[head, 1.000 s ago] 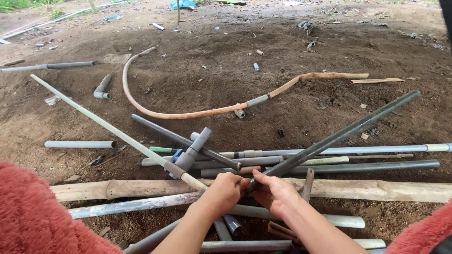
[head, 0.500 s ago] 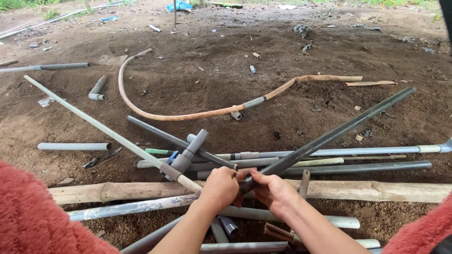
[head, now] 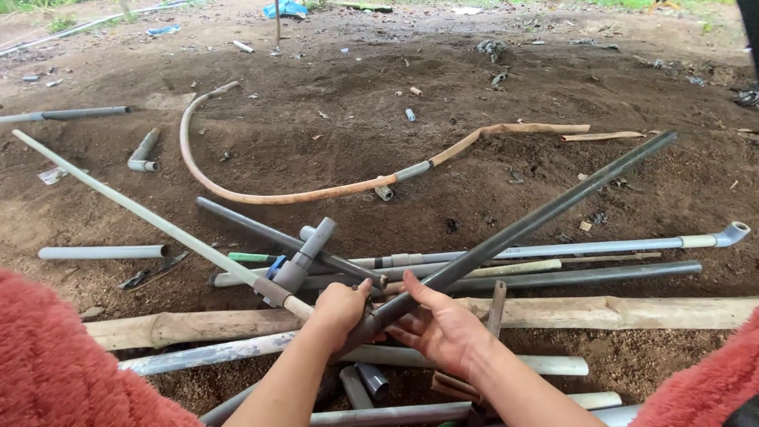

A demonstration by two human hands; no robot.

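Observation:
Over a heap of grey plastic pipes on bare earth, my left hand (head: 341, 308) grips the near end of a long pale pipe (head: 134, 207) that runs up to the left and carries a grey tee fitting (head: 296, 267). My right hand (head: 443, 328) lies with fingers spread along the lower end of a long dark grey pipe (head: 538, 217) that rises to the upper right. The two pipes meet between my hands. Red fuzzy cloth covers both knees at the bottom corners.
A bamboo pole (head: 617, 312) lies across in front of me among several grey pipes (head: 553, 251). A curved orange hose (head: 261, 194) lies farther out. Short pipe pieces (head: 103, 252) and an elbow (head: 142, 154) sit at the left, with litter scattered on the dirt.
The view has shifted slightly. My hands stay at the joint of the two pipes, and the right fingers have spread along the dark pipe.

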